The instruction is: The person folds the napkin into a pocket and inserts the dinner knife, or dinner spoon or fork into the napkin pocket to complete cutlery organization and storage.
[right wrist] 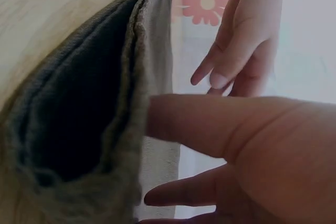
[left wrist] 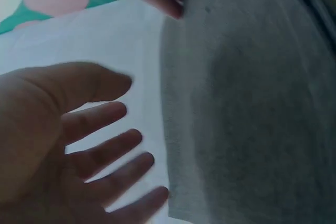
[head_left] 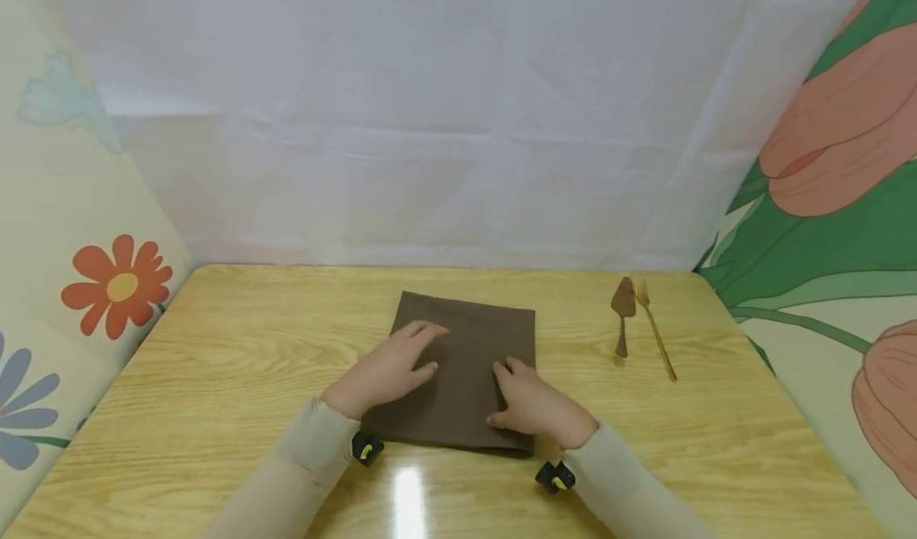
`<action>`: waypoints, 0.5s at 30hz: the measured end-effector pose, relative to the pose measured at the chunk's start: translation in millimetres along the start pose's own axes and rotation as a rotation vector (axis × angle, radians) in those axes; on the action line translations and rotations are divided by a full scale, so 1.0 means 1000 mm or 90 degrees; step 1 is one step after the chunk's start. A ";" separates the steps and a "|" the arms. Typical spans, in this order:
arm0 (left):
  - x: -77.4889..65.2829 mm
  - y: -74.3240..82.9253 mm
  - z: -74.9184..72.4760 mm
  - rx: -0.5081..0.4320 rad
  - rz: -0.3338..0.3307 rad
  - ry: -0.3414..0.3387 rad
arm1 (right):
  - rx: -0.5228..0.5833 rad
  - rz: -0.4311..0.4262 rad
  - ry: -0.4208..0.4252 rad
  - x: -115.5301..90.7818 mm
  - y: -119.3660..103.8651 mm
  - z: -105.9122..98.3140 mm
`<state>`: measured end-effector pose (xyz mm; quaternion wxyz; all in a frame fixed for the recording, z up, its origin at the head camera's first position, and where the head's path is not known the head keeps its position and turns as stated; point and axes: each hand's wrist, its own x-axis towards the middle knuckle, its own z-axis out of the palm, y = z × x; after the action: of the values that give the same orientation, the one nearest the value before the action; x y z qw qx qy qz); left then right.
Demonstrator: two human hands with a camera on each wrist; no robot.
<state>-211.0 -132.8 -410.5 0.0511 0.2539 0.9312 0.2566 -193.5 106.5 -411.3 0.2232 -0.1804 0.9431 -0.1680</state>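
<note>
- Brown cloth, folded and roughly square, lies flat on the wooden table, right in the middle near the person, and both hands are at it!
- Over its left half comes the left hand, fingers spread and loosely straight, thumb well apart, gripping nothing. From its own wrist camera, the thumb and most fingertips show clear of the fabric; whether the little finger touches, I can't tell.
- Over on the right side, the right hand lies at the cloth, fingers relaxed and slightly bent, no grip on anything. Its thumb tip is right at the folded edge, where the layers gape into a dark loop; whether it presses, I can't tell.
- Pale sleeves reach in from below, a small black device at each wrist.
- Off to the right, well apart from the cloth, a cake server and a gold fork lie side by side, handles towards the person.
- Behind it all, a creased white sheet, with a red flower on the left wall and big pink tulips on the right!
</note>
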 end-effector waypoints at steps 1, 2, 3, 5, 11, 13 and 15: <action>0.001 -0.001 0.001 0.008 -0.007 -0.020 | 0.002 0.000 -0.002 0.000 0.000 0.001; 0.002 -0.003 0.002 0.016 -0.014 -0.040 | 0.005 -0.001 -0.003 0.001 0.000 0.002; 0.003 -0.004 0.003 0.022 -0.022 -0.058 | 0.003 -0.005 -0.003 0.002 0.000 0.002; 0.005 -0.006 0.005 0.026 -0.029 -0.085 | -0.002 -0.011 -0.001 0.002 0.000 0.004; 0.013 -0.012 0.002 0.006 -0.003 -0.100 | -0.021 -0.024 0.018 0.001 -0.007 0.010; 0.016 -0.016 0.001 -0.005 0.000 -0.104 | -0.031 -0.019 0.023 -0.001 -0.010 0.012; 0.018 -0.020 0.002 -0.016 -0.002 -0.113 | -0.048 -0.015 0.027 -0.004 -0.014 0.015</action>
<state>-235.2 -137.8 -421.2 0.1367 0.2735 0.9201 0.2449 -179.3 91.9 -417.0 0.1939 -0.1961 0.9511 -0.1391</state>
